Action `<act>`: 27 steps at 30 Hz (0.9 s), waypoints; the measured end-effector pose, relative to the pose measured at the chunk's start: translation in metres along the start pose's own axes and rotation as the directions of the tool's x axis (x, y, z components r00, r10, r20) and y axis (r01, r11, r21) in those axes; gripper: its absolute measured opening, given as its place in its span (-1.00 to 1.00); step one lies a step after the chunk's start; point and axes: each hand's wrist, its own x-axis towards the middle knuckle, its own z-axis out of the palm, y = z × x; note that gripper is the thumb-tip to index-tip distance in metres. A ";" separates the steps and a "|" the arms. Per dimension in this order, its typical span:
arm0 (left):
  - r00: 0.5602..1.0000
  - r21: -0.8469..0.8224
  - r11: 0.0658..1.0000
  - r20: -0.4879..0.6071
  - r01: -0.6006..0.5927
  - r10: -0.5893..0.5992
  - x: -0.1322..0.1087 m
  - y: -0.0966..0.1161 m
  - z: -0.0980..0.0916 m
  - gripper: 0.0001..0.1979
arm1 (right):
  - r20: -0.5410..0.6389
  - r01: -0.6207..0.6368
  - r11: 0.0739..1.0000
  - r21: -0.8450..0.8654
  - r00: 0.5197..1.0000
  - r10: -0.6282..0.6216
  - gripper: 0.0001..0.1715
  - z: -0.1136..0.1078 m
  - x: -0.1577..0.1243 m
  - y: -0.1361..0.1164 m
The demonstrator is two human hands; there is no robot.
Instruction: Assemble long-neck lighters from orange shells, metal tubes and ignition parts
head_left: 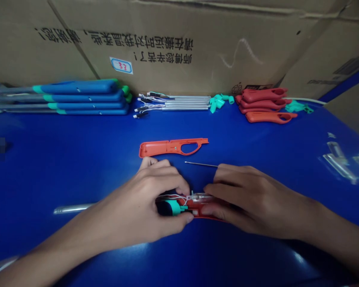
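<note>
Near the front middle of the table, both hands work on a half-built long lighter with a red housing half (208,212). My left hand (164,195) closes around its tube end, index fingertip by the white wires (175,196) and thumb at the lower edge. A green trigger piece (174,207) shows between those fingers. My right hand (242,195) grips the other end, over a clear fuel tank (202,197). A thin metal pick (200,164) also sticks out leftward from its fingers. The silver tube (73,208) emerges left of my left forearm. Beyond the hands lies another red housing half (167,147), inner side up.
Along the cardboard wall (167,24) lie blue lighters (86,97), silver tubes with wires (187,103), green pieces (218,101) and red housing halves (263,101). At right are clear tanks (339,163), blurred. The table (77,159) is blue and glossy.
</note>
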 end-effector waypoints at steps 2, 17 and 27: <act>1.000 -0.007 1.000 0.000 -0.021 0.021 0.000 0.000 0.000 -0.85 | 0.001 -0.009 1.000 0.003 1.000 0.009 -0.65 0.000 0.000 -0.001; 0.989 0.018 0.991 -0.056 -0.133 0.134 -0.001 -0.003 0.001 -0.94 | 0.005 0.008 0.999 -0.044 1.000 -0.008 -0.74 0.000 0.000 -0.006; 0.989 0.011 0.992 -0.069 -0.127 0.127 -0.002 -0.003 0.002 -0.95 | 0.029 0.027 1.000 0.016 0.999 -0.027 -0.80 -0.011 -0.002 -0.003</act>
